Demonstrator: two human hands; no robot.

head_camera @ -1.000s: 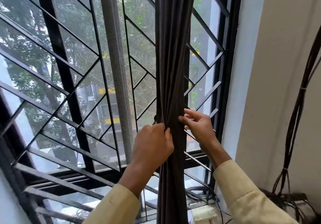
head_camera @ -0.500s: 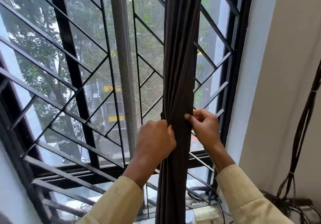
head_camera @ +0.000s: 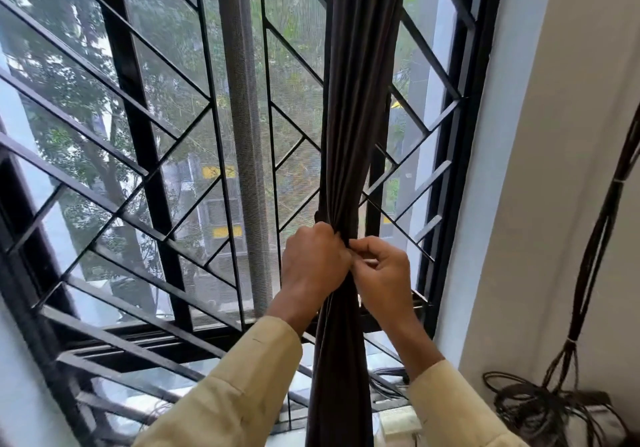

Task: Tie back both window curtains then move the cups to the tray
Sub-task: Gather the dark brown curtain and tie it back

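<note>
A dark brown curtain (head_camera: 356,117) hangs gathered into a narrow bundle in front of the barred window. My left hand (head_camera: 311,263) is closed around the bundle from the left at about mid-height. My right hand (head_camera: 381,266) meets it from the right, fingertips pinched together against the fabric right next to my left thumb. Whatever the fingers pinch is too small to make out. Below my hands the curtain (head_camera: 339,377) falls straight down. No cups or tray are in view.
Black diagonal window bars (head_camera: 145,169) and a grey mesh roll (head_camera: 242,134) fill the left. A pale wall (head_camera: 554,169) stands on the right, with hanging dark cables (head_camera: 595,256) ending in a coil (head_camera: 533,408) on the sill. A white box (head_camera: 398,419) sits below the curtain.
My right hand has moved left across the curtain and now touches my left hand, fingers pinched. My left hand keeps its grip on the bundle.
</note>
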